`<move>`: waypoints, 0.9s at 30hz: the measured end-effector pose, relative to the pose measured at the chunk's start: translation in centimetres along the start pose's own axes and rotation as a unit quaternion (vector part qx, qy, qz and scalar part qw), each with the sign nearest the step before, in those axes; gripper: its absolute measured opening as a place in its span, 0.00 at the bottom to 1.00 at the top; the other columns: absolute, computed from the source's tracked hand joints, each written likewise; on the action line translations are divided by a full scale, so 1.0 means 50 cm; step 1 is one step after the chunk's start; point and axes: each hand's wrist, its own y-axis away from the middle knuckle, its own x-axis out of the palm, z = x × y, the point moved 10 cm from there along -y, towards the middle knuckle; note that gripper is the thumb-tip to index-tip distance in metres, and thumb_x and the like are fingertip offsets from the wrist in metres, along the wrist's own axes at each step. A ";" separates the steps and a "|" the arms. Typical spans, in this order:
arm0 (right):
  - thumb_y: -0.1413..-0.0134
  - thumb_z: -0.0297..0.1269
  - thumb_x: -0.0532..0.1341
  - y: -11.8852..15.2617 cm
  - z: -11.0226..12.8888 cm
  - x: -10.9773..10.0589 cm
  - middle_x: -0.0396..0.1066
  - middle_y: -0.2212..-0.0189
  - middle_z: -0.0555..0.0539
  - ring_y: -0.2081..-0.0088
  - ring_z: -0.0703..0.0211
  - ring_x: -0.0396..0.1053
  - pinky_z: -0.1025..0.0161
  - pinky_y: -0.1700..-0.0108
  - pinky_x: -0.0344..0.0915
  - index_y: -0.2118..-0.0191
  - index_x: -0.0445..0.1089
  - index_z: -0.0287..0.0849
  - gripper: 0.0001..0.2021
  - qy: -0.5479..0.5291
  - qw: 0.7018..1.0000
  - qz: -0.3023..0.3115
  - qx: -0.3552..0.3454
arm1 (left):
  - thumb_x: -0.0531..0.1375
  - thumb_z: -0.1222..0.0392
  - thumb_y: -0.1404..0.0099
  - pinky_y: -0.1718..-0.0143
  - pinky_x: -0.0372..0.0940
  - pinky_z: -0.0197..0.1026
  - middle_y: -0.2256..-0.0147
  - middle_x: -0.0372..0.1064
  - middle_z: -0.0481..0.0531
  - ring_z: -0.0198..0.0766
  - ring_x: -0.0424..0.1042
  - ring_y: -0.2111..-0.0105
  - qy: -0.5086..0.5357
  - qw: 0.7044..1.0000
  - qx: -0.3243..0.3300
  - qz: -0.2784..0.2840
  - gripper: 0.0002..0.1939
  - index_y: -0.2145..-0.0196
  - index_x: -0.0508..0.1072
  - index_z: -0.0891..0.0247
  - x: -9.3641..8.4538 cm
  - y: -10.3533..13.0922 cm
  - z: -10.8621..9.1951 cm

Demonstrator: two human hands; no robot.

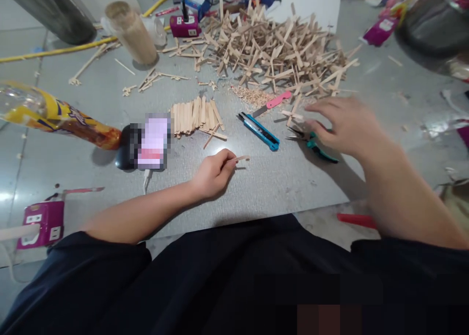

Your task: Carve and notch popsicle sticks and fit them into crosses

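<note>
Bundle of flat sticks lying left of centre. Left hand, mid-frame, pinching small wooden stick between thumb and finger. Blue cutter lying right of it, then teal-handled pliers. Right hand, right of centre, hanging half open, fingers parted; contact with pliers unclear.

Glossy grey tiles, thin dark seam at left, white light glare beside it
</note>
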 end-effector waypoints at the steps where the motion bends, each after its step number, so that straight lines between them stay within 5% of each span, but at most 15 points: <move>1: 0.20 0.51 0.56 0.029 -0.023 0.010 0.79 0.33 0.25 0.33 0.32 0.74 0.40 0.30 0.64 0.30 0.76 0.37 0.28 0.000 1.000 -0.009 0.026 | 0.59 0.49 0.16 0.72 0.59 0.37 0.74 0.70 0.44 0.33 0.66 0.76 0.029 1.000 -0.008 -0.006 0.13 0.57 0.73 0.60 0.000 -0.001 0.005; 7: 0.24 0.65 0.58 0.138 -0.052 0.109 0.70 0.27 0.19 0.29 0.18 0.68 0.30 0.34 0.64 0.18 0.60 0.38 0.43 0.001 0.997 -0.007 0.074 | 0.60 0.46 0.16 0.72 0.61 0.37 0.76 0.68 0.43 0.32 0.66 0.77 0.164 0.985 -0.012 -0.042 0.15 0.56 0.72 0.59 -0.002 -0.007 0.021; 11: 0.23 0.61 0.51 0.146 -0.076 0.136 0.73 0.34 0.23 0.33 0.16 0.70 0.23 0.34 0.65 0.27 0.71 0.38 0.37 -0.004 0.992 -0.025 0.125 | 0.61 0.42 0.17 0.71 0.60 0.37 0.75 0.66 0.42 0.32 0.64 0.76 0.186 0.978 0.000 -0.097 0.18 0.57 0.72 0.58 -0.024 -0.009 0.029; 15: 0.24 0.57 0.51 0.133 -0.072 0.127 0.75 0.40 0.22 0.38 0.22 0.73 0.28 0.36 0.71 0.36 0.75 0.37 0.31 -0.052 0.990 -0.022 0.126 | 0.64 0.40 0.19 0.74 0.52 0.36 0.75 0.61 0.42 0.30 0.56 0.77 0.209 0.967 0.000 -0.149 0.19 0.59 0.73 0.59 -0.043 -0.007 0.032; 18: 0.25 0.62 0.56 0.109 -0.014 0.091 0.78 0.41 0.25 0.44 0.26 0.78 0.33 0.42 0.74 0.36 0.73 0.41 0.31 -0.118 0.984 -0.039 0.124 | 0.67 0.41 0.21 0.74 0.52 0.35 0.74 0.61 0.42 0.29 0.56 0.76 0.230 0.959 -0.012 -0.168 0.19 0.60 0.74 0.59 -0.046 -0.006 0.033; 21: 0.26 0.63 0.60 0.062 0.103 0.072 0.83 0.53 0.35 0.53 0.33 0.81 0.40 0.49 0.75 0.39 0.72 0.46 0.27 -0.222 0.971 -0.012 0.091 | 0.67 0.39 0.22 0.76 0.50 0.35 0.76 0.58 0.40 0.29 0.55 0.78 0.254 0.950 -0.030 -0.182 0.21 0.61 0.74 0.59 -0.046 -0.004 0.036; 24: 0.27 0.62 0.62 0.010 0.230 0.076 0.84 0.56 0.39 0.56 0.36 0.82 0.44 0.53 0.73 0.45 0.75 0.48 0.23 -0.269 0.961 0.056 0.027 | 0.66 0.34 0.22 0.78 0.49 0.35 0.77 0.57 0.39 0.29 0.54 0.79 0.268 0.941 -0.047 -0.199 0.24 0.60 0.74 0.59 -0.051 0.002 0.040; 27: 0.26 0.60 0.62 -0.020 0.284 0.091 0.85 0.56 0.38 0.55 0.35 0.83 0.44 0.53 0.73 0.48 0.76 0.47 0.21 -0.279 0.957 0.081 0.013 | 0.67 0.30 0.23 0.80 0.48 0.35 0.78 0.57 0.39 0.29 0.53 0.81 0.290 0.933 -0.066 -0.205 0.27 0.59 0.74 0.59 -0.050 0.009 0.048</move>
